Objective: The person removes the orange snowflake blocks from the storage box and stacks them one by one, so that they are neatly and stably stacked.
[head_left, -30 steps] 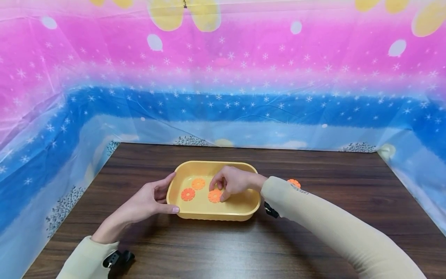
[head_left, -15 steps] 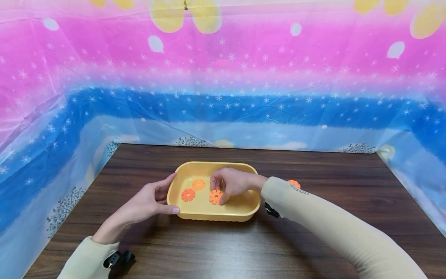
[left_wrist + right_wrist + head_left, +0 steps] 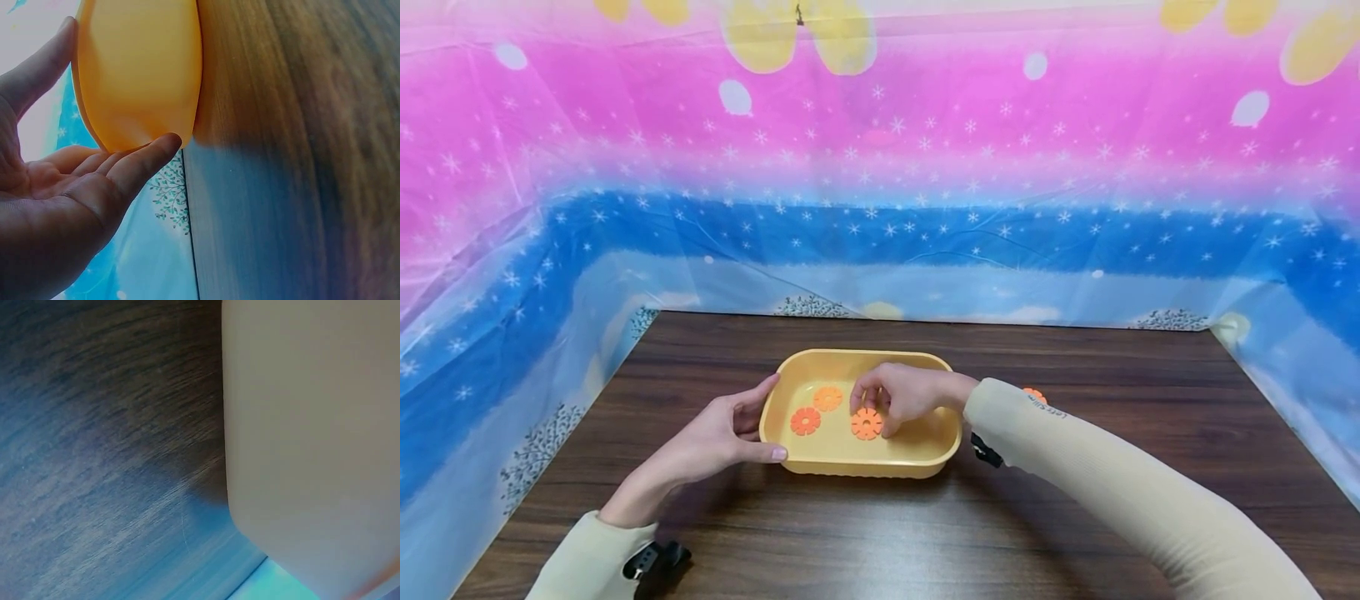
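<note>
A yellow plastic basin [image 3: 820,457] stands on the table. My left hand [image 3: 721,429] grips its left end, thumb on the front rim and fingers along the back left corner. In the left wrist view the left hand [image 3: 81,181] spans the basin's end [image 3: 140,69]. My right hand [image 3: 904,393] reaches down into the basin, holding an orange notched disc [image 3: 856,427] between fingertips at its left edge and thumb at its right. To the left lie a light orange notched disc [image 3: 827,398] and a redder notched disc [image 3: 806,422]. The right wrist view shows only the basin's outer wall [image 3: 300,425].
Another orange notched disc [image 3: 1034,395] lies on the table right of the basin, partly hidden by the right sleeve [image 3: 1090,450]. The dark wood table [image 3: 715,342] ends at a patterned cloth backdrop [image 3: 880,225].
The right thumb has slid rightward off the face of the orange notched disc to its edge, so more of the disc shows. The left hand and basin stay put.
</note>
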`<state>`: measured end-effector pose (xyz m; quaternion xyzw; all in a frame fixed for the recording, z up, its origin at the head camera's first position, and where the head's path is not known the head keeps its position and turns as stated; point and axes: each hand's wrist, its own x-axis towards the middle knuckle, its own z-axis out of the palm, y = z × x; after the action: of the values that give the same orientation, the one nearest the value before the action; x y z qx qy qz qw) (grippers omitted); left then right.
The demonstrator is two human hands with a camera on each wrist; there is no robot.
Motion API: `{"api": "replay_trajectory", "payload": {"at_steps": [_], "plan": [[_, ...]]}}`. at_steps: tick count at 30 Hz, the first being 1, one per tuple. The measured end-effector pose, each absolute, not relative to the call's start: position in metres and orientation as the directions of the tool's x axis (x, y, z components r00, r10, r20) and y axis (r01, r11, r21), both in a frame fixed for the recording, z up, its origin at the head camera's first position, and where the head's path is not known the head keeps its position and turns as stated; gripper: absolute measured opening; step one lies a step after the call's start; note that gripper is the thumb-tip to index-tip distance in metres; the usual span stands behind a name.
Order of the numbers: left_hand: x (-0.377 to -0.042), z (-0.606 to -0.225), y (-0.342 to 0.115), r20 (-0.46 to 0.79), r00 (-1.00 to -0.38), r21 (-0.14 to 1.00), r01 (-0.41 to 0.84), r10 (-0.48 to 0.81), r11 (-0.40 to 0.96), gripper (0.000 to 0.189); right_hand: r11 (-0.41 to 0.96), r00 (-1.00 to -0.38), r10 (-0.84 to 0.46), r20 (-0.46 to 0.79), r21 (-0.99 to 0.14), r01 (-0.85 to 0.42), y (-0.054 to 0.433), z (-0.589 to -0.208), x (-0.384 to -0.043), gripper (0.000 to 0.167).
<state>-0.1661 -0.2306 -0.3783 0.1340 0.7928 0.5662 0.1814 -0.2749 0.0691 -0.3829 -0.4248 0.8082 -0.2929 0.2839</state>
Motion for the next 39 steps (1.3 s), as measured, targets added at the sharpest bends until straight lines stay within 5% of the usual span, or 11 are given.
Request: {"api": "replay_trajectory", "payload": {"at_steps": [39], "plan": [[-0.165, -0.378, -0.230, -0.126, -0.903, 0.941, 0.023, 0.412, 0.337, 0.109, 0.367, -0.597, -0.800, -0.057, -0.835, -0.411, 0.087, -0.363, -0.254, 0.043]]}}
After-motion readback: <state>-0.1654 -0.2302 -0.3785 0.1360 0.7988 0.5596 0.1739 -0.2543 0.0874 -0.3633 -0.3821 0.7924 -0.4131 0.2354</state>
